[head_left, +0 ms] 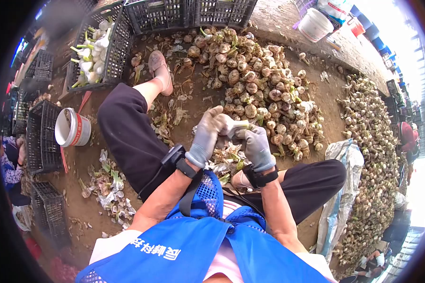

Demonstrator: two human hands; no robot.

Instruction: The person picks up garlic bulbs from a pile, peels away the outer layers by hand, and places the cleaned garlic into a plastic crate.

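Both of my hands wear grey work gloves and meet over my lap. My left hand [207, 132] is closed round the bulb end of a pale garlic bulb [232, 124]. Its light stem points right, toward my right hand [256, 144], whose fingers are pinched at the stem end. Just beyond my hands lies a big heap of unpeeled garlic [252, 85] with brown, dirty skins. Loose garlic skins [225, 158] are scattered under the hands, between my legs.
Cleaned garlic fills a black crate [118, 53] at upper left. A white bucket [73, 127] stands left, near another crate [38, 134]. Peelings [112, 193] litter the ground. On the right are a plastic sack [337, 188] and a long garlic pile [370, 174]. Other people sit at both edges.
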